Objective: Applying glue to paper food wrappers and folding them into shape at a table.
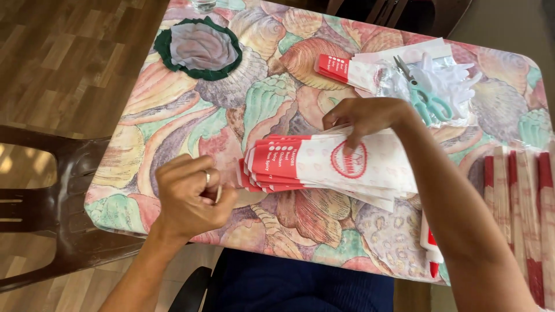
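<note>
Stack of red-and-white paper bags (329,164) on shell-patterned worktop (173,110), pinned under right hand (367,118) fingers, spread; left hand (188,199) fingers curled together just beside red ends; loose fan likely to slide if pressure eases.

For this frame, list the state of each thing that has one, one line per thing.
Stack of paper bags: flat, fanned, lying on the table.
Right hand: fingers pressed down on the stack.
Left hand: curled, pinching a bag corner at the stack's red end.
Scissors: closed, resting on clear plastic.
Round cloth piece: lying flat.
Glue tube: lying at the table edge, partly hidden by the right arm.
</note>
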